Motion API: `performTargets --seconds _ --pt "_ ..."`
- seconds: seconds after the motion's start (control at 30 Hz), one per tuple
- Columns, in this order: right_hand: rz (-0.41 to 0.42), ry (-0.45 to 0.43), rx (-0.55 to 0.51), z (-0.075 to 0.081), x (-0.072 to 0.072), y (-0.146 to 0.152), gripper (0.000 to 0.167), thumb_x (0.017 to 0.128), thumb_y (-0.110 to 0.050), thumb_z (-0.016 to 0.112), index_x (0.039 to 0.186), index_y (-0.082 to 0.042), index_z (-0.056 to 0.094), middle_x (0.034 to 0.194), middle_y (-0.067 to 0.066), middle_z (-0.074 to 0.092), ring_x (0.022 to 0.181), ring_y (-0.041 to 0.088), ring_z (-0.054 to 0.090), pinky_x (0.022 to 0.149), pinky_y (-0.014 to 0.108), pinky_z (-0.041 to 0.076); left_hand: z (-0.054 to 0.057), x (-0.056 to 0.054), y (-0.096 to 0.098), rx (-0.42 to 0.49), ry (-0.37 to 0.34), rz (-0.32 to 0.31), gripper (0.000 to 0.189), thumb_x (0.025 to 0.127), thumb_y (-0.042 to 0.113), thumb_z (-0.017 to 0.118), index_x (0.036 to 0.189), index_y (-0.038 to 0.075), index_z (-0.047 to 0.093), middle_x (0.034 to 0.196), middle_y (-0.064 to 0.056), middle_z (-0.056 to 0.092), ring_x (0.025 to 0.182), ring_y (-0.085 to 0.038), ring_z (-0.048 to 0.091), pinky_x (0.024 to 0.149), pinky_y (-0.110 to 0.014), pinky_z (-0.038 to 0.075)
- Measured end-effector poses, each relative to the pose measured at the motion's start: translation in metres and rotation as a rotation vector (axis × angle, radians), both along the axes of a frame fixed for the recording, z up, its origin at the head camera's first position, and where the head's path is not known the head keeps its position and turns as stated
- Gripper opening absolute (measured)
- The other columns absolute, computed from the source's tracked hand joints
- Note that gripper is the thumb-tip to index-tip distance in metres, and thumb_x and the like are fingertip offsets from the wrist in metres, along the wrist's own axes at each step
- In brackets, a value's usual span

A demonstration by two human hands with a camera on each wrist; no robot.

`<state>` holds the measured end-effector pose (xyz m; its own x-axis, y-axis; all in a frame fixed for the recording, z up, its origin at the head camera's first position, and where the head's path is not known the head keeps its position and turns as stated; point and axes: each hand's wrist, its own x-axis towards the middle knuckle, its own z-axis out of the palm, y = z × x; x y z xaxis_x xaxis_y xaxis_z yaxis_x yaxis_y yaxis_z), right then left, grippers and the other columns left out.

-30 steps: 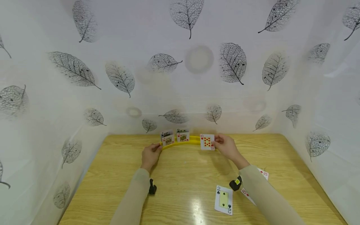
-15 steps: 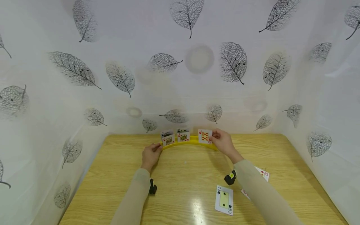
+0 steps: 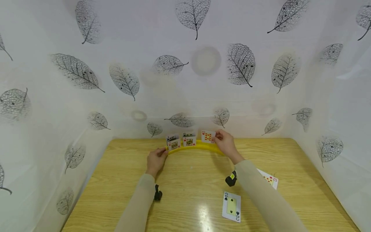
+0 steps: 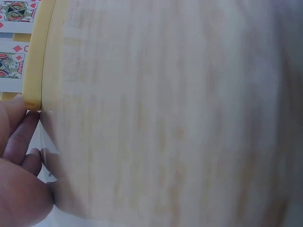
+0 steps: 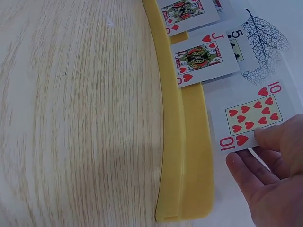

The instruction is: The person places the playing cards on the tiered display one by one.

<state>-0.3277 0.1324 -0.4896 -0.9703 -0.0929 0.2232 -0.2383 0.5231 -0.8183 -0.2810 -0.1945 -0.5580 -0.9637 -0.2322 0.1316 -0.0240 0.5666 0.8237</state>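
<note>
I have bare worktop point(image 3: 188, 183) between the left fingers point(image 4: 20, 142) and the right fingers point(image 5: 248, 175), on the near side of the yellow rack point(image 5: 195, 146). Left of the right fingers the standing jack of hearts point(image 5: 199, 57) blocks me; beyond them the leaf-patterned backdrop point(image 3: 185, 96) does.

The wood-grained worktop point(image 3: 188, 187) shows a bright glare patch point(image 3: 204, 216) on its near part. Behind it and along both its sides stands a whitish sheet point(image 3: 203, 93) printed with dark skeleton leaves point(image 3: 241, 64) and, apparently, blurred grey rings point(image 3: 206, 61).
</note>
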Motion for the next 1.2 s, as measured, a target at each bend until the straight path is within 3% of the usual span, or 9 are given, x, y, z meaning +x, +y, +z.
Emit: performTargets --seconds 0.5,0.77,1.2 --pt "-0.02 -0.001 0.007 -0.006 -0.009 -0.011 0.011 0.101 -0.004 0.068 0.11 0.003 0.067 0.106 0.023 0.074 0.095 0.033 0.073 0.081 0.036 0.062 0.0 0.0 -0.001 -0.007 -0.012 0.009 0.028 0.101 0.02 0.072 0.123 0.003 0.078 0.131 -0.021 0.072 0.14 -0.045 0.057 0.12 -0.058 0.045" --pt "-0.009 -0.011 -0.018 -0.009 -0.013 -0.015 0.009 0.099 -0.001 0.068 0.106 0.005 0.067 0.103 0.024 0.074 0.089 0.031 0.072 0.071 0.025 0.057 0.0 -0.001 -0.001 0.003 -0.017 0.008 0.029 0.101 0.021 0.073 0.123 0.003 0.078 0.131 -0.021 0.073 0.141 -0.044 0.056 0.121 -0.057 0.045" --pt "-0.002 -0.047 -0.032 -0.013 -0.013 -0.017 0.007 0.101 -0.003 0.067 0.105 0.002 0.066 0.105 0.023 0.075 0.094 0.031 0.073 0.078 0.03 0.06 0.0 0.0 -0.001 0.001 -0.002 0.004 0.028 0.101 0.019 0.073 0.121 0.002 0.078 0.13 -0.021 0.073 0.14 -0.045 0.057 0.12 -0.057 0.045"
